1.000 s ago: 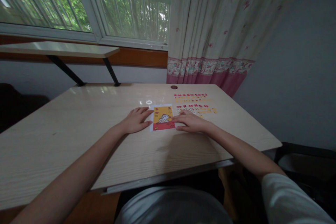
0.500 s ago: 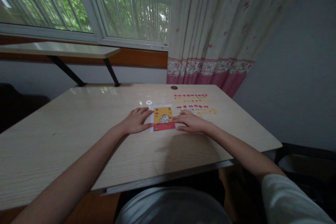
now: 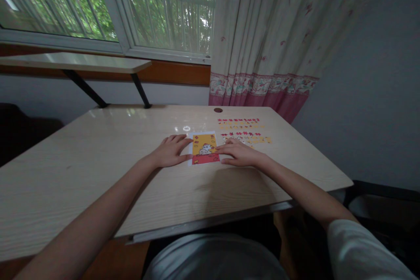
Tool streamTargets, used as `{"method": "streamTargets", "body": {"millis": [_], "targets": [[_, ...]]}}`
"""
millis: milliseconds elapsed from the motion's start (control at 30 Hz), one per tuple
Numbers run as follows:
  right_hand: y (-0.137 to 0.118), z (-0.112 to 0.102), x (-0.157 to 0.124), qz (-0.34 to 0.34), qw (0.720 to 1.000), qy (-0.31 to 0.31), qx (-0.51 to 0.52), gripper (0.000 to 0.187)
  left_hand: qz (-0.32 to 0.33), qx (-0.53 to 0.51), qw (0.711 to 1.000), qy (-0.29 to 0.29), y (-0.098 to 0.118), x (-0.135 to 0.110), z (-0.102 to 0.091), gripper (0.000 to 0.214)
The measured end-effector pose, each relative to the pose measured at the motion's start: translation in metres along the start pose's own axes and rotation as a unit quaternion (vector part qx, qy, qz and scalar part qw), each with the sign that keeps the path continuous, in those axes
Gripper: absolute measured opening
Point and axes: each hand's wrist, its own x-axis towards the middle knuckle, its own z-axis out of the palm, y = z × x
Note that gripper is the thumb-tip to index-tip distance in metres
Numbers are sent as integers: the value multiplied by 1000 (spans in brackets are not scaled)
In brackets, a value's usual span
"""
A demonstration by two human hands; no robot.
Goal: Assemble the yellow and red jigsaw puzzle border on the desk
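table (image 3: 98, 170): pale wood. sticker sheets (image 3: 244, 131) lie flat just beyond the right grip (image 3: 239, 153). orange-red card (image 3: 205, 148) lies flat between the two grips, touching both. left grip (image 3: 169, 152) is flat, fingers spread on the card's near edge. right grip is flat too, fingertips on the opposite edge, nothing pinched. my read: press evenly from both sides, no sideways drag, so the card sits flat.
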Motion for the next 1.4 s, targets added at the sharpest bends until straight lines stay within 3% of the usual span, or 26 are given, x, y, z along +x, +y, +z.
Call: {"method": "streamTargets", "body": {"millis": [267, 433, 733, 867, 967, 1133, 1400], "targets": [[0, 0, 0, 7, 1000, -5, -9, 46, 83, -43, 994, 49, 9, -4, -16, 54], [1, 1, 0, 12, 1000, -3, -13, 47, 136, -89, 986, 32, 21, -6, -26, 41], [35, -23, -15, 67, 992, 98, -50, 32, 112, -57, 991, 46, 16, -2, -20, 32], [54, -31, -28, 113, 987, 96, -59, 22, 124, -82, 986, 77, 16, -3, -22, 28], [62, -34, -35, 137, 985, 91, -49, 20, 159, -125, 978, 59, 18, -4, -26, 23], [62, -39, -38, 187, 979, 79, -25, 20, 202, -166, 964, 47, 19, -4, -25, 21], [61, -38, -38, 194, 978, 73, -6, 20, 193, -143, 969, 58, 16, -2, -23, 25]]}}
